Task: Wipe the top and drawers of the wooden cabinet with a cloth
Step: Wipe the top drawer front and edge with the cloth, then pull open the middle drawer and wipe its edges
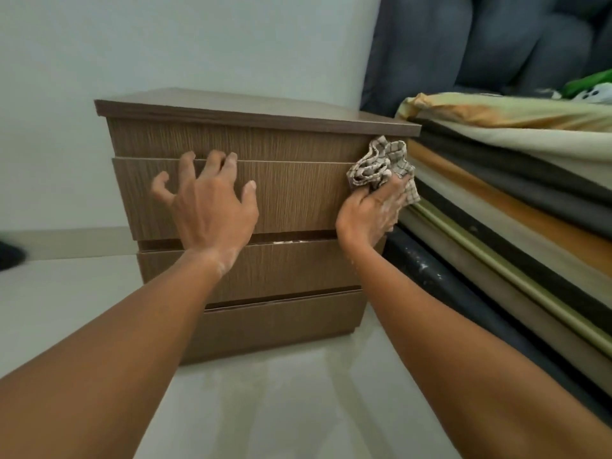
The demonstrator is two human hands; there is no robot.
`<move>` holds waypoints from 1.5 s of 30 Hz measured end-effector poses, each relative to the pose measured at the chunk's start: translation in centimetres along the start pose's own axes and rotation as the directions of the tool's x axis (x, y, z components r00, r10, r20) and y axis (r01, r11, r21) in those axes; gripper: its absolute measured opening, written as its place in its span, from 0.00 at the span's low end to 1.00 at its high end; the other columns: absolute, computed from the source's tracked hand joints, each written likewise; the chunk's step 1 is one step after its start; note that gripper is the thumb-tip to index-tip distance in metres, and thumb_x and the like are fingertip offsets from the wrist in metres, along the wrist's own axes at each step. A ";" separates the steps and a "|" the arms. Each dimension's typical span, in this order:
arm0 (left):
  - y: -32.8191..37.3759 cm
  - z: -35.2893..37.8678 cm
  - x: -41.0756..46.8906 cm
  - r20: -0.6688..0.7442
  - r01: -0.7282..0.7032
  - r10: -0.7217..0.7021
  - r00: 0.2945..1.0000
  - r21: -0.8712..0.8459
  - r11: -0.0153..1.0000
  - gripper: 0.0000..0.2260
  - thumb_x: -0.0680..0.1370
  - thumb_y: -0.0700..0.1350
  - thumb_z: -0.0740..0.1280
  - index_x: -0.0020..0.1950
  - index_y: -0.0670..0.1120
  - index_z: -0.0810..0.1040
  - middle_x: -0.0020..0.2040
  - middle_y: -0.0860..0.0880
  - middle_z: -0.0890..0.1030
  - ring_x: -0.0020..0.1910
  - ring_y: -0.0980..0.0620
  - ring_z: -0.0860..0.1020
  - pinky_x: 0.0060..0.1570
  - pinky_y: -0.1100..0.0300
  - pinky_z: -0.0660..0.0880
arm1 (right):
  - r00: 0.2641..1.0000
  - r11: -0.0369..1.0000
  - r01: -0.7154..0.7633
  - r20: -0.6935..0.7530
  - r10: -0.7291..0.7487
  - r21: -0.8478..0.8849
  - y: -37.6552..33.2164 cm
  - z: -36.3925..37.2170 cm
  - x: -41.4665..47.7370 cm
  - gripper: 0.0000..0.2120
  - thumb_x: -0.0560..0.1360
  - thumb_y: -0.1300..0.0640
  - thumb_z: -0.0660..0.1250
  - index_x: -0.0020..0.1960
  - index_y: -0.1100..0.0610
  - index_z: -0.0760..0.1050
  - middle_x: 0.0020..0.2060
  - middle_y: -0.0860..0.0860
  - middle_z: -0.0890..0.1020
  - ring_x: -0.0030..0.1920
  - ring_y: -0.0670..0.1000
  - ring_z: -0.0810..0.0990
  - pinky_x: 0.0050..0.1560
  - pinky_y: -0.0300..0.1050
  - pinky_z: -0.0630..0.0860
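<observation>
A brown wooden cabinet (291, 200) with three drawer fronts stands on the pale floor against the wall. My left hand (208, 207) is spread over the top drawer front, its fingertips hooked at the gap along that drawer's upper edge. My right hand (371, 213) grips a crumpled checked cloth (381, 165) and presses it against the right end of the top drawer, just under the cabinet's top panel (251, 109). The middle drawer (265, 270) sits slightly out from the cabinet.
A stack of folded mattresses and bedding (516, 193) lies close against the cabinet's right side. A dark grey padded headboard (496, 44) rises behind it. Pale floor (265, 409) spreads in front, and a dark object (10, 255) sits at the left edge.
</observation>
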State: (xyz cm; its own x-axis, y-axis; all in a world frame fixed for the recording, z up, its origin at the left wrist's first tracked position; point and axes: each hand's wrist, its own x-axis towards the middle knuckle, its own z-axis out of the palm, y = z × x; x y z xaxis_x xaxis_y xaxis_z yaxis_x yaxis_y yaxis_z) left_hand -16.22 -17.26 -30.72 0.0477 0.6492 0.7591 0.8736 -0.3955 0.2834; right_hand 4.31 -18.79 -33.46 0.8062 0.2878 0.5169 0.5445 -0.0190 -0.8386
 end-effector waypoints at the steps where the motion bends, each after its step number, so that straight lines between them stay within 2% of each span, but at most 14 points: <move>1: 0.0 0.1 -0.1 0.000 -0.008 0.008 1.000 0.002 1.000 0.22 0.80 0.57 0.61 0.71 0.49 0.73 0.69 0.51 0.75 0.73 0.43 0.65 0.68 0.37 0.57 | 1.000 1.000 0.025 0.003 -0.025 -0.005 -0.5 0.2 -0.1 0.26 0.81 0.55 0.57 0.76 0.50 0.52 0.82 0.52 0.46 0.81 0.59 0.43 0.77 0.69 0.49; 3: -0.2 0.3 -0.4 0.004 -0.025 0.025 1.000 0.009 1.000 0.24 0.80 0.57 0.61 0.73 0.49 0.71 0.70 0.50 0.74 0.74 0.43 0.63 0.68 0.37 0.57 | 0.974 0.972 0.223 0.060 -0.219 -0.073 -1.3 0.8 -0.9 0.22 0.80 0.52 0.57 0.72 0.47 0.55 0.82 0.51 0.48 0.81 0.61 0.43 0.77 0.71 0.45; 6: -0.1 0.5 -0.6 0.016 -0.032 0.031 0.999 0.042 0.999 0.25 0.79 0.57 0.61 0.75 0.48 0.69 0.73 0.49 0.71 0.76 0.43 0.61 0.67 0.35 0.58 | 0.854 0.850 0.509 0.201 -0.480 -0.135 -2.1 2.0 -2.5 0.17 0.79 0.47 0.57 0.68 0.46 0.65 0.80 0.53 0.55 0.81 0.61 0.48 0.76 0.70 0.42; 10: 0.5 0.6 -1.0 0.019 -0.012 0.011 1.000 0.039 0.999 0.27 0.78 0.57 0.63 0.75 0.48 0.68 0.74 0.48 0.69 0.77 0.43 0.58 0.67 0.35 0.57 | 0.805 0.786 0.591 0.207 -0.557 -0.182 -3.0 2.3 -1.9 0.16 0.80 0.39 0.59 0.62 0.47 0.73 0.65 0.56 0.73 0.71 0.59 0.66 0.74 0.70 0.52; 13: 1.1 0.5 -1.2 0.017 0.009 -0.010 1.000 0.024 1.000 0.28 0.77 0.58 0.63 0.75 0.49 0.67 0.74 0.48 0.68 0.77 0.44 0.57 0.68 0.36 0.56 | 0.741 0.717 0.671 0.181 -0.647 -0.186 -2.1 1.4 0.6 0.15 0.80 0.41 0.61 0.59 0.49 0.76 0.57 0.55 0.76 0.62 0.57 0.71 0.73 0.67 0.58; 15: 1.3 0.3 -1.2 0.016 0.014 -0.014 1.000 0.027 1.000 0.27 0.78 0.58 0.62 0.74 0.50 0.68 0.74 0.49 0.69 0.77 0.45 0.58 0.68 0.36 0.56 | 0.794 0.777 0.607 0.102 -0.599 -0.167 -0.7 0.6 2.2 0.12 0.81 0.45 0.61 0.57 0.51 0.75 0.58 0.56 0.75 0.62 0.56 0.68 0.70 0.67 0.63; 17: 1.0 0.1 -1.0 0.014 -0.005 0.004 1.000 0.050 0.999 0.25 0.78 0.59 0.61 0.74 0.51 0.70 0.73 0.50 0.71 0.76 0.45 0.61 0.67 0.37 0.57 | 0.898 0.894 0.428 -0.051 -0.437 -0.132 0.4 0.0 3.6 0.10 0.81 0.47 0.60 0.55 0.52 0.74 0.58 0.55 0.75 0.62 0.56 0.68 0.65 0.65 0.69; 20: 1.0 -0.2 -0.3 0.012 -0.018 0.017 1.000 0.082 0.996 0.24 0.79 0.58 0.61 0.72 0.51 0.72 0.70 0.51 0.74 0.74 0.45 0.64 0.66 0.38 0.57 | 0.966 0.982 0.185 -0.186 -0.179 0.018 0.4 -0.6 5.4 0.10 0.81 0.50 0.59 0.55 0.55 0.73 0.60 0.54 0.75 0.60 0.55 0.73 0.57 0.54 0.75; 25: 2.5 0.0 0.1 0.036 -0.039 0.036 0.999 0.080 0.996 0.24 0.78 0.57 0.62 0.72 0.49 0.73 0.70 0.51 0.75 0.73 0.44 0.65 0.67 0.37 0.57 | 0.928 0.926 -0.150 -0.273 0.253 0.348 -0.2 -1.2 6.4 0.10 0.83 0.54 0.59 0.58 0.59 0.72 0.56 0.51 0.75 0.50 0.49 0.75 0.46 0.44 0.68; 29: 2.4 1.4 -1.6 0.093 -0.065 0.057 0.994 0.083 0.994 0.33 0.77 0.57 0.63 0.80 0.48 0.58 0.80 0.51 0.60 0.80 0.43 0.51 0.71 0.35 0.51 | 0.898 0.871 -0.340 -0.151 0.412 0.354 1.5 -1.3 3.3 0.08 0.84 0.54 0.57 0.59 0.56 0.69 0.61 0.51 0.75 0.55 0.53 0.76 0.49 0.45 0.66; 32: 1.8 3.0 -4.5 0.151 -0.132 0.125 0.981 0.043 0.990 0.33 0.79 0.57 0.62 0.81 0.48 0.56 0.81 0.50 0.54 0.81 0.45 0.48 0.72 0.36 0.47 | 0.958 0.946 -0.260 -0.073 0.278 0.192 4.9 -1.5 -0.3 0.06 0.83 0.58 0.58 0.59 0.57 0.69 0.62 0.52 0.73 0.53 0.53 0.76 0.47 0.45 0.66; 35: 0.4 4.3 -8.1 0.210 -0.186 0.182 0.961 0.001 0.982 0.29 0.79 0.56 0.59 0.79 0.47 0.63 0.79 0.48 0.63 0.79 0.45 0.56 0.73 0.40 0.52 | 0.987 0.984 -0.158 -0.017 0.160 0.080 7.2 -2.4 -0.9 0.05 0.81 0.60 0.59 0.56 0.58 0.70 0.58 0.53 0.73 0.46 0.47 0.72 0.47 0.45 0.65; 38: -1.5 5.0 -10.0 0.246 -0.216 0.203 0.948 0.027 0.976 0.26 0.79 0.54 0.58 0.74 0.44 0.71 0.73 0.46 0.73 0.75 0.44 0.66 0.70 0.42 0.59 | 0.989 0.982 -0.132 -0.052 0.140 0.134 7.4 -3.2 -0.5 0.01 0.81 0.61 0.58 0.51 0.57 0.67 0.52 0.53 0.75 0.46 0.48 0.72 0.47 0.48 0.69; 45: -3.0 5.2 -9.0 0.229 -0.123 0.092 0.969 0.124 0.985 0.20 0.80 0.50 0.64 0.70 0.44 0.74 0.63 0.46 0.80 0.63 0.43 0.75 0.62 0.43 0.63 | 0.993 0.984 0.078 -0.099 -0.063 0.160 5.6 -2.9 -4.0 0.06 0.81 0.58 0.61 0.55 0.60 0.71 0.50 0.51 0.76 0.44 0.36 0.71 0.42 0.24 0.66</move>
State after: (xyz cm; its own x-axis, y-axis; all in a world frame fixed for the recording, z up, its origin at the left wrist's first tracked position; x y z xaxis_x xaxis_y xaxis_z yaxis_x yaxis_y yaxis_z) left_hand -16.77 -18.58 -41.45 0.2377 0.7413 0.6276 0.9145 -0.3886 0.1128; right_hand 4.80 -22.86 -39.78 0.7894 0.1926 0.5828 0.5616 0.1564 -0.8125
